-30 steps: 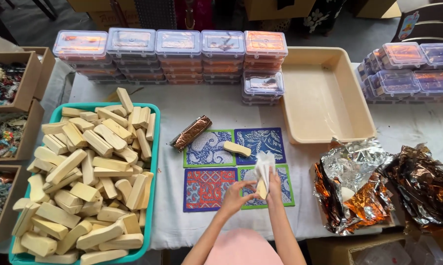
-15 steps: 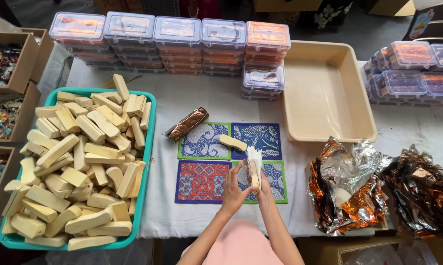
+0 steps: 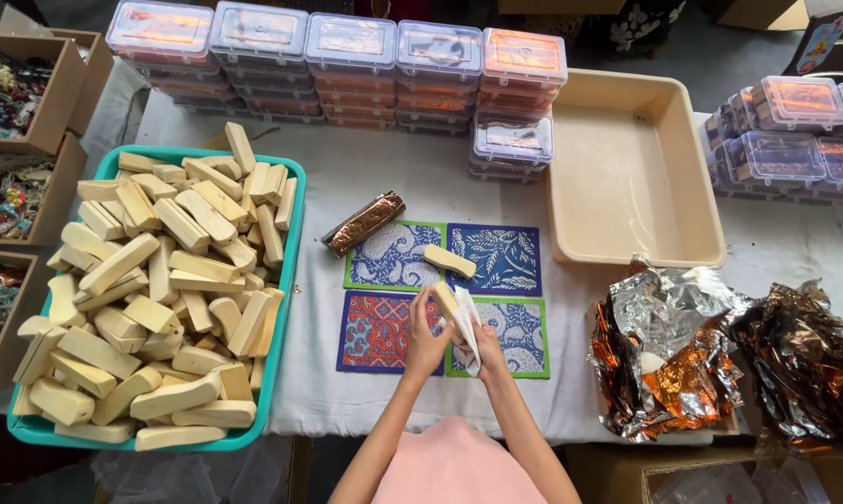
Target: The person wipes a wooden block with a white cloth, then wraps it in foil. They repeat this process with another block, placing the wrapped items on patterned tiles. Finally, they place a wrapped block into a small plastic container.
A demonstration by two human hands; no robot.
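Both hands meet just above the front edge of the counter [image 3: 393,177], over the 4 patterned mats [image 3: 389,257]. My left hand [image 3: 425,341] is closed around the lower end of a pale bar [image 3: 446,300]; my right hand [image 3: 485,353] is curled on a white wrapper [image 3: 468,327] that hangs off the same bar. So the bar is up off the counter, between the 2 hands, wrapper only partly around it.

Progress, as I judge it: early. Far to the left of my left hand a teal tub [image 3: 291,280] is heaped with bare pale bars, a big pile left. Just ahead of the hands 1 more loose bar [image 3: 449,260] lies on the blue mat, unwrapped. Ahead and left, touching the green-edged mat, lies 1 copper-foil roll [image 3: 363,222], the only piece that looks finished on the counter. Ahead and right of my right hand the beige tray [image 3: 692,252] holds nothing I can see. Right of my right hand, crumpled silver and copper foil sheets [image 3: 668,359] sit in a heap, near but not touching.

Far ahead, clear lidded boxes [image 3: 347,47] stand stacked in a row with orange contents; I cannot tell whether those are wrapped bars. Cardboard trays of beads [image 3: 6,93] stand far left.
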